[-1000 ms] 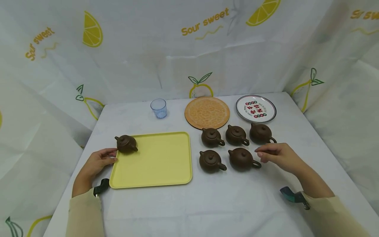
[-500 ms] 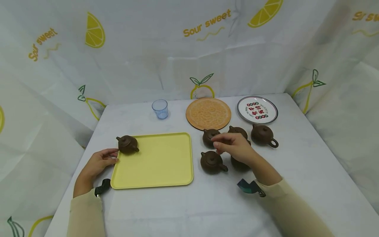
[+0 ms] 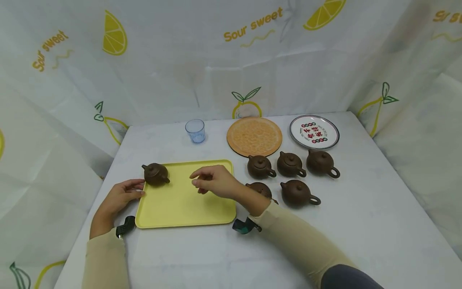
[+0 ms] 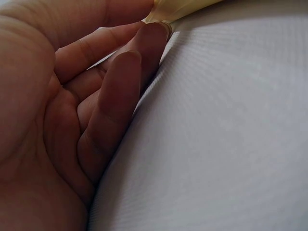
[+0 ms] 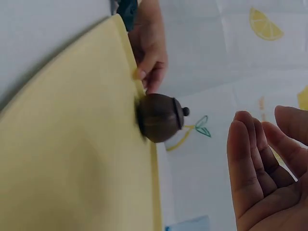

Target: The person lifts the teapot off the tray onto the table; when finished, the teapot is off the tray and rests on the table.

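In the head view my left hand [image 3: 120, 197] is at the left edge of the yellow tray [image 3: 173, 212], thumb and fingers pinching its rim. The left wrist view shows the fingertips [image 4: 153, 34] meeting the tray's pale yellow edge. On the tray's far left corner sits a small dark brown teapot [image 3: 156, 174], close to that hand. My right hand [image 3: 218, 182] hovers above the right half of the tray, fingers loosely bent and holding nothing. In the right wrist view the teapot [image 5: 160, 118] stands apart from this hand [image 5: 264, 178].
Right of the tray are several brown teapots in two rows, including a front teapot [image 3: 296, 193] and one partly hidden teapot [image 3: 260, 188] behind the right forearm. A blue glass [image 3: 196, 131], a round tan mat [image 3: 254, 136] and a white patterned plate [image 3: 314, 131] stand at the back.
My right hand has swept left from beside the right-hand teapots, passing over them, to above the tray. The left hand, tray and teapots keep their places.
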`<state>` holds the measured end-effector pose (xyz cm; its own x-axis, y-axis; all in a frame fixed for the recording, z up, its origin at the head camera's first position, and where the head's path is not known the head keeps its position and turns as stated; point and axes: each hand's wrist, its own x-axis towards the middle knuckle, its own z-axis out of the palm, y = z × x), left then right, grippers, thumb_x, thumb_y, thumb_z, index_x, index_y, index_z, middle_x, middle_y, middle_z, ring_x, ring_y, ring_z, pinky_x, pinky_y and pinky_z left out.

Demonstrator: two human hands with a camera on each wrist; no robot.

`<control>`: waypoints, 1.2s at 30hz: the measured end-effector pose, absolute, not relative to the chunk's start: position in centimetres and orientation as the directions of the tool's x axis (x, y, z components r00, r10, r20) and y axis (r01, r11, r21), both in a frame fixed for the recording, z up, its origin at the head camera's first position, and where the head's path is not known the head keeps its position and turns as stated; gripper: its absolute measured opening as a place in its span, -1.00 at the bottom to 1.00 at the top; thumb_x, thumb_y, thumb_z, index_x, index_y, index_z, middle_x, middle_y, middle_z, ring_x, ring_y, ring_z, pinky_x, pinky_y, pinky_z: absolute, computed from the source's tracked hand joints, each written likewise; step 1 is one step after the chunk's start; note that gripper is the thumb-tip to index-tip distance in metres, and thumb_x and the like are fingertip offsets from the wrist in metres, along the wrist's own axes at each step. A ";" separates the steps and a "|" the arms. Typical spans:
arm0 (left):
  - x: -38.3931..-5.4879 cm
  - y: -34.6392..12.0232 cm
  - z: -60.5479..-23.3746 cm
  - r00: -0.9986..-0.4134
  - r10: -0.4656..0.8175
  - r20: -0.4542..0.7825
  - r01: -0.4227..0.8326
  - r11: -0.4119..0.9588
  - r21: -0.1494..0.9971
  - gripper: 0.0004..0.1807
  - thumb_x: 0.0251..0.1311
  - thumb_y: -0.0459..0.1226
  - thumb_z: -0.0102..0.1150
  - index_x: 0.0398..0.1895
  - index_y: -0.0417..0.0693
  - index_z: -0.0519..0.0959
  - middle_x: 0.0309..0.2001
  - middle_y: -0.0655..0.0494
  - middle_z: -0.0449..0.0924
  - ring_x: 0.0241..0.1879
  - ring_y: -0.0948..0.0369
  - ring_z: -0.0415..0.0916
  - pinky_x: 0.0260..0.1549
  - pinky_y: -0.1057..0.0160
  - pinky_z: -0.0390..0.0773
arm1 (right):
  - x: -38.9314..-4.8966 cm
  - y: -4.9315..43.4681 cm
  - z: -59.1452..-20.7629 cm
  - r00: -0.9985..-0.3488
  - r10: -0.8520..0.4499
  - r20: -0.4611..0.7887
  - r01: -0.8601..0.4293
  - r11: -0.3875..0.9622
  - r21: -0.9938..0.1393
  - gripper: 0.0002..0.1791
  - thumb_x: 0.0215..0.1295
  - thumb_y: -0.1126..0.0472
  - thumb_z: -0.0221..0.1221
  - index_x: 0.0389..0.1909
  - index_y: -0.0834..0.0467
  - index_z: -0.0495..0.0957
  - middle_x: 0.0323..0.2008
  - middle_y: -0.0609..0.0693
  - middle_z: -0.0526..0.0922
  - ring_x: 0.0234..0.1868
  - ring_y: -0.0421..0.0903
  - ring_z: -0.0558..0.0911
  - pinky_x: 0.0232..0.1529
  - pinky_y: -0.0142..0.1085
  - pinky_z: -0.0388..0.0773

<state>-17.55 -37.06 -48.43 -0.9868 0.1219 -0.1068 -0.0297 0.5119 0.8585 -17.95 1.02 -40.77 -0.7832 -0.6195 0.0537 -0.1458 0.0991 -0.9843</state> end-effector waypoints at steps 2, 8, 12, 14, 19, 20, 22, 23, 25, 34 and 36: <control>-17.6 -37.0 -48.4 -0.987 0.110 -0.118 -0.045 0.517 0.855 -0.39 0.11 -0.31 0.37 0.21 -0.41 0.43 -0.14 0.00 0.63 -0.29 0.39 0.58 -0.25 0.48 0.48 | -18.3 -0.7 -41.5 -0.784 -0.620 0.022 -0.119 0.115 -0.986 -0.74 0.34 0.22 0.21 -0.02 0.23 0.63 -0.30 0.31 0.64 -0.27 0.23 0.67 -0.22 -0.03 0.62; -17.6 -36.9 -48.1 -0.988 0.104 -0.118 -0.043 0.544 0.838 -0.39 0.11 -0.29 0.37 0.22 -0.38 0.44 -0.10 -0.10 0.60 -0.30 0.37 0.56 -0.27 0.47 0.48 | -19.5 -4.8 -43.0 -0.800 -0.598 -0.048 -0.074 0.177 -0.981 -0.65 0.35 0.19 0.20 0.07 0.29 0.58 -0.25 0.20 0.68 -0.28 0.08 0.70 -0.25 -0.16 0.63; -17.7 -37.0 -48.0 -0.989 0.098 -0.115 -0.043 0.547 0.836 -0.39 0.11 -0.30 0.37 0.22 -0.38 0.44 -0.11 -0.07 0.60 -0.31 0.36 0.56 -0.28 0.46 0.48 | -20.1 -6.9 -43.8 -0.818 -0.571 -0.069 -0.068 0.215 -0.974 -0.59 0.35 0.16 0.21 0.15 0.26 0.52 -0.17 0.02 0.65 -0.31 -0.09 0.70 -0.29 -0.28 0.63; -17.6 -37.0 -48.0 -0.988 0.092 -0.121 -0.052 0.541 0.839 -0.39 0.10 -0.30 0.38 0.21 -0.38 0.45 -0.13 -0.02 0.61 -0.31 0.36 0.56 -0.28 0.46 0.48 | -20.4 -7.8 -44.3 -0.832 -0.549 -0.084 -0.051 0.226 -0.973 -0.56 0.35 0.14 0.21 0.18 0.24 0.49 -0.10 -0.04 0.62 -0.33 -0.16 0.69 -0.31 -0.32 0.62; -17.6 -37.0 -48.1 -0.987 0.094 -0.127 -0.059 0.522 0.851 -0.38 0.09 -0.28 0.40 0.20 -0.36 0.46 -0.13 0.00 0.62 -0.26 0.39 0.57 -0.23 0.49 0.45 | -20.7 -9.7 -45.1 -0.863 -0.487 -0.135 0.029 0.218 -0.976 -0.53 0.34 0.11 0.22 0.21 0.21 0.47 0.00 -0.05 0.56 -0.36 -0.18 0.68 -0.33 -0.33 0.61; -17.5 -37.0 -48.2 -0.987 0.095 -0.127 -0.059 0.524 0.850 -0.38 0.09 -0.28 0.40 0.21 -0.36 0.46 -0.12 -0.02 0.62 -0.25 0.39 0.56 -0.22 0.50 0.45 | -20.8 -10.0 -45.3 -0.865 -0.479 -0.146 0.048 0.212 -0.976 -0.55 0.34 0.11 0.22 0.19 0.20 0.48 -0.02 -0.06 0.57 -0.36 -0.17 0.68 -0.34 -0.33 0.61; -17.5 -36.9 -48.1 -0.987 0.091 -0.131 -0.064 0.525 0.849 -0.38 0.09 -0.28 0.40 0.21 -0.36 0.46 -0.11 -0.06 0.62 -0.25 0.40 0.56 -0.22 0.50 0.44 | -20.9 -10.5 -45.6 -0.864 -0.474 -0.168 0.076 0.207 -0.975 -0.61 0.35 0.11 0.20 0.12 0.20 0.52 -0.12 -0.05 0.62 -0.37 -0.15 0.68 -0.35 -0.32 0.61; -17.4 -36.9 -48.2 -0.987 0.087 -0.135 -0.069 0.528 0.846 -0.38 0.09 -0.27 0.40 0.21 -0.36 0.46 -0.10 -0.08 0.62 -0.25 0.40 0.56 -0.22 0.50 0.44 | -21.0 -10.8 -45.7 -0.863 -0.473 -0.177 0.090 0.201 -0.975 -0.65 0.36 0.11 0.20 0.07 0.21 0.54 -0.18 -0.04 0.64 -0.38 -0.14 0.68 -0.35 -0.32 0.61; -17.4 -36.9 -48.2 -0.986 0.080 -0.146 -0.082 0.532 0.843 -0.37 0.09 -0.26 0.40 0.22 -0.36 0.45 -0.08 -0.09 0.61 -0.26 0.40 0.56 -0.23 0.50 0.45 | -21.1 -11.2 -45.8 -0.859 -0.475 -0.190 0.103 0.203 -0.974 -0.71 0.37 0.12 0.18 -0.01 0.21 0.57 -0.28 -0.02 0.65 -0.39 -0.13 0.68 -0.37 -0.33 0.61; -17.5 -36.8 -48.3 -0.987 0.079 -0.142 -0.077 0.539 0.839 -0.36 0.08 -0.27 0.40 0.21 -0.37 0.45 -0.08 -0.13 0.60 -0.26 0.38 0.57 -0.24 0.49 0.46 | -21.4 -11.7 -46.2 -0.851 -0.490 -0.189 0.124 0.163 -0.979 -0.84 0.38 0.19 0.16 -0.22 0.23 0.58 -0.34 0.04 0.62 -0.40 -0.11 0.68 -0.36 -0.33 0.61; -17.6 -36.9 -48.3 -0.987 0.081 -0.138 -0.073 0.539 0.839 -0.37 0.08 -0.27 0.40 0.21 -0.37 0.45 -0.08 -0.13 0.60 -0.25 0.38 0.57 -0.24 0.49 0.46 | -21.5 -11.7 -46.3 -0.851 -0.490 -0.188 0.123 0.162 -0.979 -0.86 0.38 0.22 0.15 -0.24 0.24 0.58 -0.33 0.04 0.61 -0.40 -0.11 0.68 -0.36 -0.34 0.61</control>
<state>-17.57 -36.85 -48.33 -0.9872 0.0807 -0.1377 -0.0731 0.5386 0.8394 -21.51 -11.69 -46.28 -0.8513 -0.4897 -0.1884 0.1234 0.1621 -0.9790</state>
